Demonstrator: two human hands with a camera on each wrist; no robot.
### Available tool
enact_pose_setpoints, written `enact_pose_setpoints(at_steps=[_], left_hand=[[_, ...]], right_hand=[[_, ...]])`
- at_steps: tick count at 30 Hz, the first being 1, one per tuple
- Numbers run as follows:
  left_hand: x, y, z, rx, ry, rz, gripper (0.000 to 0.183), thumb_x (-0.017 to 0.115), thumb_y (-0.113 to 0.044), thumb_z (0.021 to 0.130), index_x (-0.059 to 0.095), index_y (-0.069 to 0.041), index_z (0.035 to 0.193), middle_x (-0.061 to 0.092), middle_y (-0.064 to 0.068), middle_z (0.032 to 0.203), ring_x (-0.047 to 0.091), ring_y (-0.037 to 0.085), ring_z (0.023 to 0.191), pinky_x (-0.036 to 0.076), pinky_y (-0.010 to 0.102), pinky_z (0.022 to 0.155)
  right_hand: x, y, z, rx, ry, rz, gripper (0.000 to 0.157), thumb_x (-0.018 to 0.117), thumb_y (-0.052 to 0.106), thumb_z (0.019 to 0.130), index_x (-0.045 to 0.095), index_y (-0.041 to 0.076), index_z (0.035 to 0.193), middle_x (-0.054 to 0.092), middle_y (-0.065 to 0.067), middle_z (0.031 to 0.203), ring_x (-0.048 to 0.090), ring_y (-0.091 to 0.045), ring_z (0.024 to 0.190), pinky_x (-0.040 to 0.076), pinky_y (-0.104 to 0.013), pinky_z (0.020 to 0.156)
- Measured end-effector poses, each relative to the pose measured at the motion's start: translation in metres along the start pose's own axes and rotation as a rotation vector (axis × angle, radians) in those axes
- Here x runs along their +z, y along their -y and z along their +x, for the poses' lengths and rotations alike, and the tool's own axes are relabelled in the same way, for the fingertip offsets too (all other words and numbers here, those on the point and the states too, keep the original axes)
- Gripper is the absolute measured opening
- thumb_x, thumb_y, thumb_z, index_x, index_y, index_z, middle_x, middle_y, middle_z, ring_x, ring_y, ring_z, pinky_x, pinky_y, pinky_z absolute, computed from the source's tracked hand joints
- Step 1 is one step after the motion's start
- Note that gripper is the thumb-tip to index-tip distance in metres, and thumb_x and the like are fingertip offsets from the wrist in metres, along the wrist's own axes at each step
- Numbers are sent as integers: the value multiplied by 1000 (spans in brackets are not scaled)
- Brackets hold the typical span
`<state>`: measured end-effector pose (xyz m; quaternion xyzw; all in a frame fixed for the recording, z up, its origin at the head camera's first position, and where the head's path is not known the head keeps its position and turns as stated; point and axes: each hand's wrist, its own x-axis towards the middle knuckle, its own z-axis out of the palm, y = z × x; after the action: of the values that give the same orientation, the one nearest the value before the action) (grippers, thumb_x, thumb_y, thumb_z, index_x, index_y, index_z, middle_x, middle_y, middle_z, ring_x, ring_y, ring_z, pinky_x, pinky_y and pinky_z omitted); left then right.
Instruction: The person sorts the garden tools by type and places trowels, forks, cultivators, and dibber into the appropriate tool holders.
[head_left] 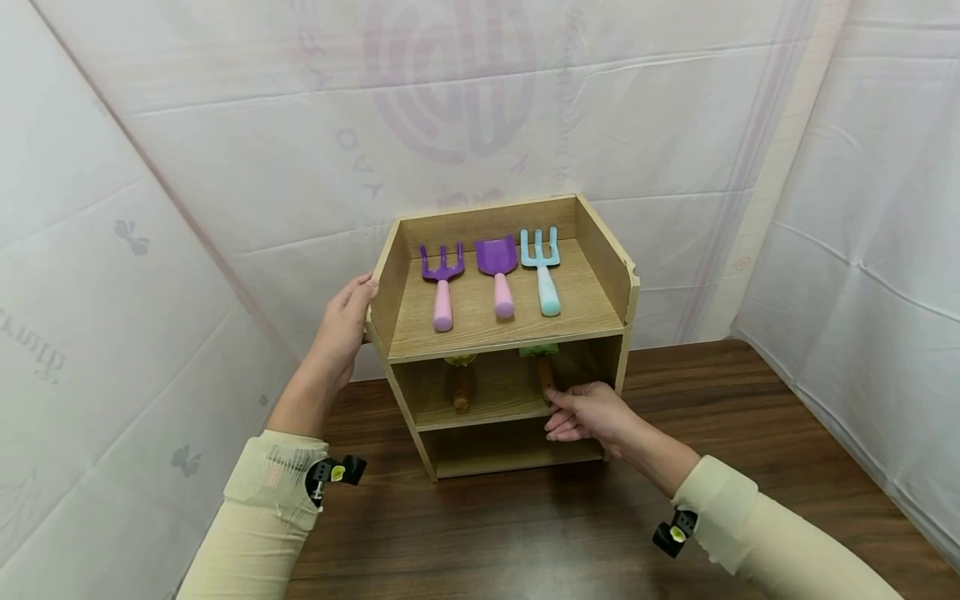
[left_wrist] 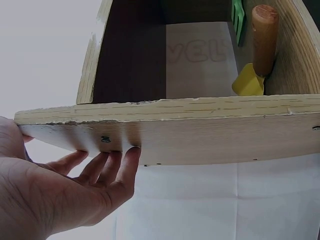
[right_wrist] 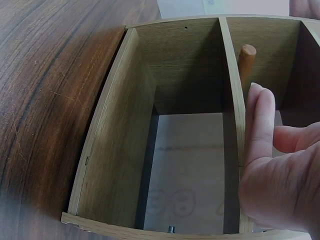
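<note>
My left hand [head_left: 341, 321] presses its fingertips against the outer side of a small wooden shelf [head_left: 510, 410]. In the left wrist view its fingers lie slightly bent along the panel. At the middle level, my right hand [head_left: 592, 419] pinches the brown handle end of a green garden fork [head_left: 538, 350] between thumb and forefinger. The fork's green tines [left_wrist: 238, 20] show in the left wrist view; its handle is hidden in the right wrist view. A small yellow shovel [left_wrist: 248, 82] with a brown handle [head_left: 461, 392] lies left of it on that level.
On the top level lie a purple fork [head_left: 443, 283] with a pink handle, a purple shovel [head_left: 497, 258] and a light-blue fork [head_left: 543, 271]. Below is a lower compartment [head_left: 517, 450]. The shelf stands on a dark wooden table [head_left: 465, 542], with white printed sheets [head_left: 300, 167] behind it.
</note>
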<state>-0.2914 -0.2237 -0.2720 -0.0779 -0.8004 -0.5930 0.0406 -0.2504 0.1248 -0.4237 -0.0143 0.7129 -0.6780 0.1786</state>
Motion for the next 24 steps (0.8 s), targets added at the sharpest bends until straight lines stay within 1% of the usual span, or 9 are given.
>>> enact_pose_setpoints(at_steps=[5,8,12,16,19,21,24], left_hand=[[1,0,0,-8,-2,-5,61,34,-47,111,40,-19,166,47,17,155,54,15,116,47,34,98],[1,-1,-1,-13,1,-9,62,34,-47,111,39,-19,166,45,18,158,52,16,118,46,34,98],[1,-2,-2,-15,2,-4,62,33,-47,111,39,-19,166,45,18,157,53,14,116,47,33,96],[1,-3,-3,-14,-3,4,62,33,-47,112,39,-19,167,47,18,155,54,13,113,48,31,94],[1,-3,-3,-15,-4,3,62,33,-47,112,38,-20,167,46,18,156,54,13,114,48,31,95],[2,-2,-3,-15,-4,-2,62,33,-47,112,38,-19,167,45,18,158,53,13,115,47,32,96],[2,-2,-2,-13,-4,-5,62,32,-47,112,37,-19,167,44,18,159,52,14,117,45,33,99]], right_hand=[[-1,-1,0,2,2,10,41,57,30,112,64,-11,115,75,-3,79,77,-12,72,64,-22,70],[-2,-2,0,-9,11,12,43,57,30,112,64,-12,119,76,-3,81,77,-13,74,64,-23,71],[-4,-5,-2,-29,50,6,48,56,31,112,62,-14,127,76,-4,85,78,-13,78,64,-24,74],[-7,-9,-5,-51,82,-6,49,56,32,112,62,-14,129,77,-5,88,79,-14,80,65,-25,76],[-11,-11,-9,-70,98,-30,50,56,34,112,63,-13,128,78,-4,89,78,-14,79,65,-27,75],[-15,-13,-11,-81,113,-60,52,55,35,112,63,-13,129,78,-4,90,78,-14,80,66,-29,75],[-23,-16,-16,-84,124,-105,53,56,39,111,65,-11,128,78,-5,92,78,-16,81,66,-32,75]])
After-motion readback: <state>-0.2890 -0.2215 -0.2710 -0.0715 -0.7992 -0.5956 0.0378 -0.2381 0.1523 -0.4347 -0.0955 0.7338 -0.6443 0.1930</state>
